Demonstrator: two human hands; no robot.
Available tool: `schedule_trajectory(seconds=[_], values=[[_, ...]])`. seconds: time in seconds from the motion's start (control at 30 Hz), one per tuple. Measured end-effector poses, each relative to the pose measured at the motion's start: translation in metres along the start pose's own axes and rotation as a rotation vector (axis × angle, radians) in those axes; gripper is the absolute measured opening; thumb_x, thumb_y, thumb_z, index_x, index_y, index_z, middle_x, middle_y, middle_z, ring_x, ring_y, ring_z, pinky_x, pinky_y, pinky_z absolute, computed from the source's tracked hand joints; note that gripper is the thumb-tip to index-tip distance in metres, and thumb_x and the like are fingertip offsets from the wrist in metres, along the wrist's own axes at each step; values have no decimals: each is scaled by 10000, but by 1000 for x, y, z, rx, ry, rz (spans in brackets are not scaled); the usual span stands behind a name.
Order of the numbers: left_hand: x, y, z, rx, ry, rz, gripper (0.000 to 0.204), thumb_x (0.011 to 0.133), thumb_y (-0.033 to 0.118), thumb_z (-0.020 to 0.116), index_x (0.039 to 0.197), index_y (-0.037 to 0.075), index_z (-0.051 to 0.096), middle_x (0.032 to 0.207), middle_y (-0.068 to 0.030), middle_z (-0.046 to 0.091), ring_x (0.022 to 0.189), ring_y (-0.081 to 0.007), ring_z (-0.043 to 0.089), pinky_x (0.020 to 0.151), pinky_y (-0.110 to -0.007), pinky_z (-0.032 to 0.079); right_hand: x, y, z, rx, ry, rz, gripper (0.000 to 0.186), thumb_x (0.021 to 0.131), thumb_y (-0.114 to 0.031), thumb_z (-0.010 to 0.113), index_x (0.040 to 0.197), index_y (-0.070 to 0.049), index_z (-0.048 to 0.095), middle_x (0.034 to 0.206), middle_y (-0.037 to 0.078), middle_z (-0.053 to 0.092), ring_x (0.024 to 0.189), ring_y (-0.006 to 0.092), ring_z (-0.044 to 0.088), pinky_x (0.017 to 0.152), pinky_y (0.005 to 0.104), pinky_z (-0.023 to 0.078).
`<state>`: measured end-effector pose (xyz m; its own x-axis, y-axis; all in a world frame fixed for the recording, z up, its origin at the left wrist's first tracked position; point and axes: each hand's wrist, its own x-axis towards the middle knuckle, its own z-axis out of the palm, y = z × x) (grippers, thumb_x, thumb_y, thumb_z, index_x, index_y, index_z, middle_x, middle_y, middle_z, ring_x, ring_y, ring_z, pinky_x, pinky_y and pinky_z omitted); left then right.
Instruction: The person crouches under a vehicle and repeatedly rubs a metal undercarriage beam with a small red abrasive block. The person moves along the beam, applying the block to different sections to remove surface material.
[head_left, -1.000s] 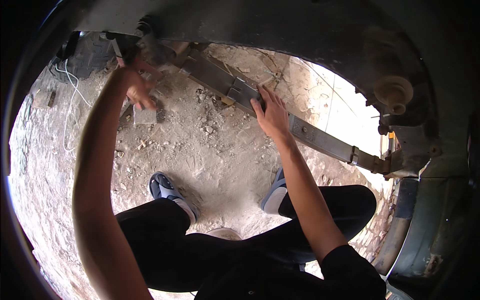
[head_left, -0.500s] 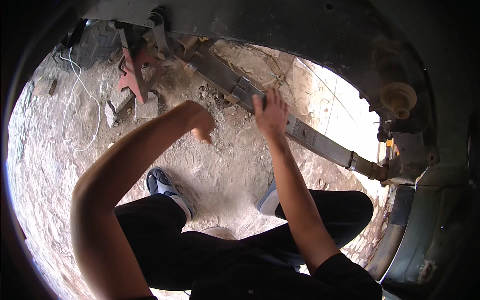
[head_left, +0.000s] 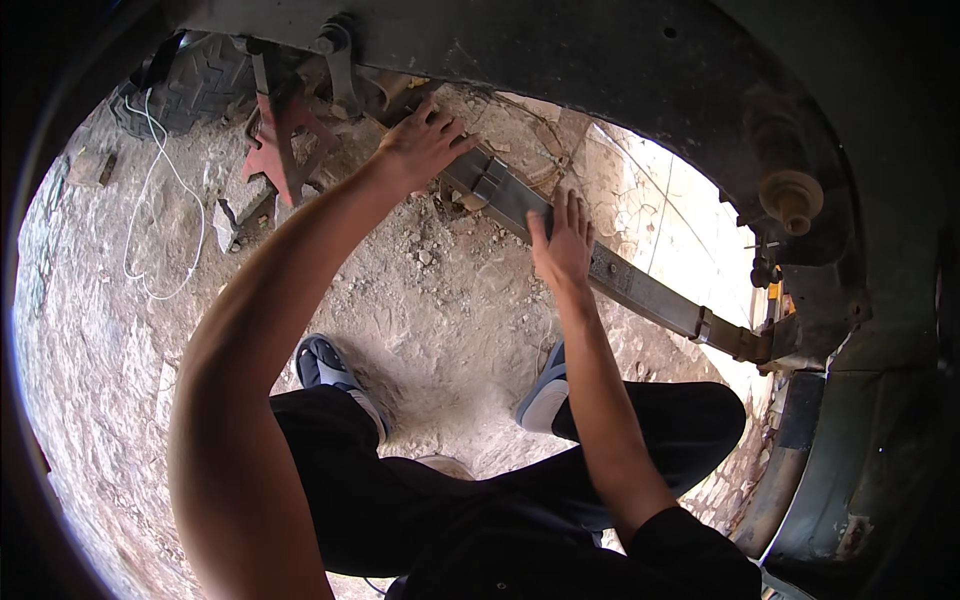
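Observation:
A dark metal leaf spring (head_left: 640, 288), bound by clamps, slants from the upper middle down to the right beneath a vehicle's frame. My left hand (head_left: 422, 147) lies over its upper left stretch, fingers apart and stretched across the metal. Farther right, my right hand (head_left: 566, 242) is laid against the near side of the spring, fingers and thumb spread. Neither hand grips anything that I can see. Between the hands one clamp (head_left: 489, 180) shows on the spring. Whether the left palm presses down on the metal is hidden.
At the upper left a red jack stand (head_left: 272, 160) stands near concrete blocks (head_left: 236, 208). Behind it is a tyre (head_left: 195, 85). A white cable (head_left: 190, 225) loops over the dirt floor. The dark frame (head_left: 600, 60) arches overhead, with a rusty round fitting (head_left: 791, 195) at right.
My left hand has moved up and forward from above the ground onto the leaf spring, its fingers now spread. The right hand stays on the spring, slightly farther right in view.

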<state>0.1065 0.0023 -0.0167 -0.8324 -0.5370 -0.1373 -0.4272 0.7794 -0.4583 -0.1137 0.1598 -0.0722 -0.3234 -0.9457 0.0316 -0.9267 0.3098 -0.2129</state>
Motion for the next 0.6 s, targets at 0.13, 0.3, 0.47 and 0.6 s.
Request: schedule_trajectory(seconds=[0.13,0.3,0.47,0.6], values=[[15,-1,13,-134,82,13,996,708,538,807,1488,131,341,1363,-93,481,1346,-274,405,1208,-480,194,5,-18,7,-22,13,-28,890,944,-681,385,1562,-75,175,1610,210,182,1493,382,157,1207,557,108],[23,-6,21,-325,206,65,780,699,436,838,1310,101,488,1250,-77,530,1252,-256,469,1120,-440,304,18,-3,1,11,11,11,890,937,-690,392,1563,-91,185,1620,189,157,1495,371,150,1217,542,92],[31,0,41,-236,310,81,765,704,375,842,1333,115,492,1239,-73,531,1217,-247,471,1086,-425,326,3,-25,15,-99,85,-91,811,973,-668,284,1556,-106,240,1610,188,209,1491,371,177,1206,545,121],[31,9,26,-221,216,22,780,702,315,842,1375,140,488,1230,-79,536,1199,-265,484,1069,-435,334,-1,-10,3,-10,87,0,806,971,-661,308,1543,-94,275,1598,201,236,1492,375,172,1197,546,136]])
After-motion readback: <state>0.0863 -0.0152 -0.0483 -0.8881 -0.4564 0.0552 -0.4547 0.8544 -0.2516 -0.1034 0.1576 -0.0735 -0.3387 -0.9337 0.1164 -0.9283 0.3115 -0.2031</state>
